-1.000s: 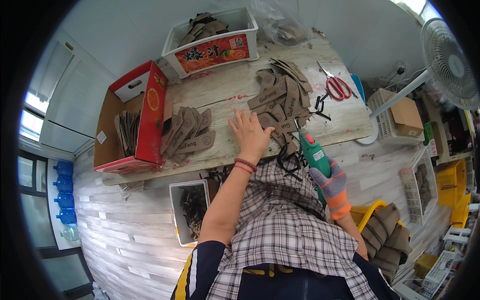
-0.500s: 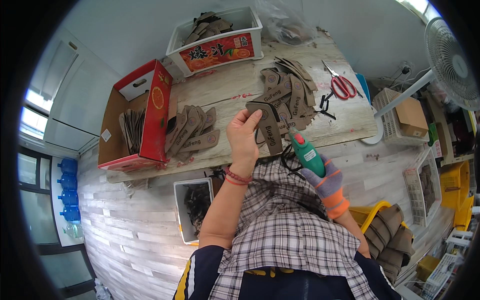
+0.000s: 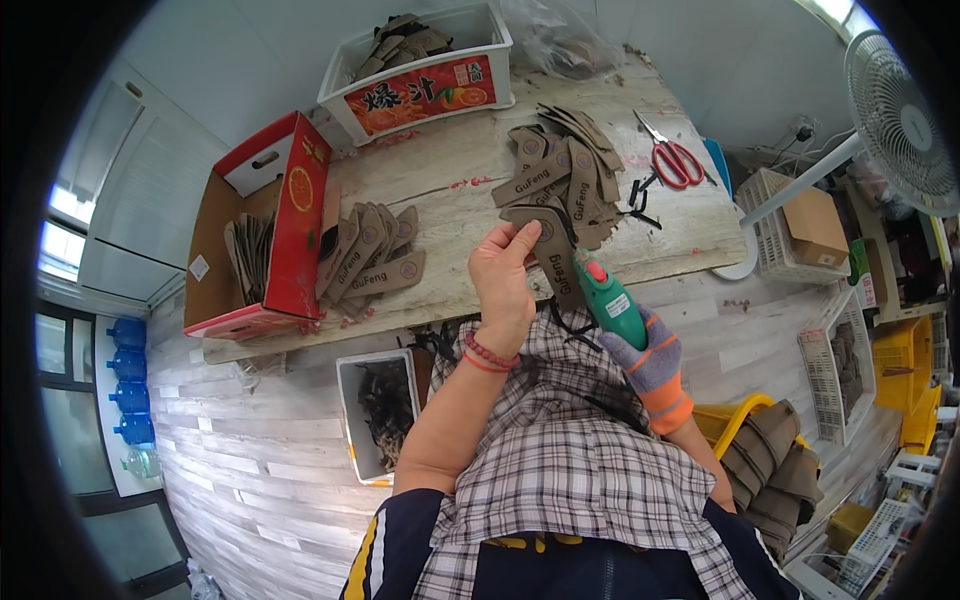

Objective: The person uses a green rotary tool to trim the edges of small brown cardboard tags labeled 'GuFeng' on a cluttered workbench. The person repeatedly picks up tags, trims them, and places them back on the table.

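My bare left hand [image 3: 503,285] pinches the upper end of a flat brown printed piece [image 3: 560,268] between thumb and fingers, above the table's front edge. A grey and orange glove covers my right hand [image 3: 652,368], which is wrapped round a green handheld electric tool [image 3: 612,303] with a red button. The tool's front end is against or just beside the right edge of the piece; its tip is hidden. Behind the held piece lies a heap of similar brown pieces [image 3: 582,185]. Red-handled scissors [image 3: 677,163] lie right of that heap, near black strip scraps [image 3: 640,205].
More brown pieces [image 3: 385,272] lie beside a red cardboard box [image 3: 300,225] at the table's left. A white bin [image 3: 499,62] stands at the back. Below are a bin of black scraps [image 3: 347,415] and a yellow basket [image 3: 722,412]. A fan [image 3: 905,130] stands at right.
My left hand and the held piece have shifted slightly right, closer to the tool. The piece now hides the tool's tip. The whole view has shifted a little.
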Demonstrator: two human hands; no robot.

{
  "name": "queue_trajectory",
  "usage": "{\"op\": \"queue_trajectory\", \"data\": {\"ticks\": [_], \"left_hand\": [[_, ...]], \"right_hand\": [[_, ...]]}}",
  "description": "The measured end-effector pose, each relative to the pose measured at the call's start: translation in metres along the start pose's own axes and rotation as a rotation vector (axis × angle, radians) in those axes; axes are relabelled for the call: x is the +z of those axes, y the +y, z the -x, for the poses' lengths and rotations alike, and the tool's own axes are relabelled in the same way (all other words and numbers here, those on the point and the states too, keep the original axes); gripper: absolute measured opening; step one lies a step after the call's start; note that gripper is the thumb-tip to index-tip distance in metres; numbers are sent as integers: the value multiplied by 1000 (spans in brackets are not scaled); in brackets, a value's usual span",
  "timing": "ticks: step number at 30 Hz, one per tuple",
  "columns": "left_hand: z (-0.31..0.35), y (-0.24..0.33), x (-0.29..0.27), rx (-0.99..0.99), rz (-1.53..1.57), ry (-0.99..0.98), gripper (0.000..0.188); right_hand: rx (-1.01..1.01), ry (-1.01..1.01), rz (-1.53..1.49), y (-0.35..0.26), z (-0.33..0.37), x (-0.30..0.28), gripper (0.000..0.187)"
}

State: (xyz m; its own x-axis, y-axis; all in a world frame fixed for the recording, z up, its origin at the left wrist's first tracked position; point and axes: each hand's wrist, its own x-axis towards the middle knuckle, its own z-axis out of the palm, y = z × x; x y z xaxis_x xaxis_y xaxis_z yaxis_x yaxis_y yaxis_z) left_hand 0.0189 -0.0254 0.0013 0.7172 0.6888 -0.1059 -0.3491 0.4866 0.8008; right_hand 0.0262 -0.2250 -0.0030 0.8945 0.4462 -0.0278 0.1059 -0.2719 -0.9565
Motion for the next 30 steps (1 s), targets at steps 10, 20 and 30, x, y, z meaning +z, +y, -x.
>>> {"op": "queue_trajectory", "data": {"ticks": [10, 20, 30], "left_hand": [[6, -2, -5, 19, -210, -115, 8], [-8, 14, -19, 120, -516, -247, 13], [-6, 34, -15, 173, -683, -405, 10]], "right_hand": [[39, -7, -92, 2, -4, -4, 51], [54, -94, -84, -3, -3, -10, 51], [-56, -98, -60, -8, -3, -9, 44]]}}
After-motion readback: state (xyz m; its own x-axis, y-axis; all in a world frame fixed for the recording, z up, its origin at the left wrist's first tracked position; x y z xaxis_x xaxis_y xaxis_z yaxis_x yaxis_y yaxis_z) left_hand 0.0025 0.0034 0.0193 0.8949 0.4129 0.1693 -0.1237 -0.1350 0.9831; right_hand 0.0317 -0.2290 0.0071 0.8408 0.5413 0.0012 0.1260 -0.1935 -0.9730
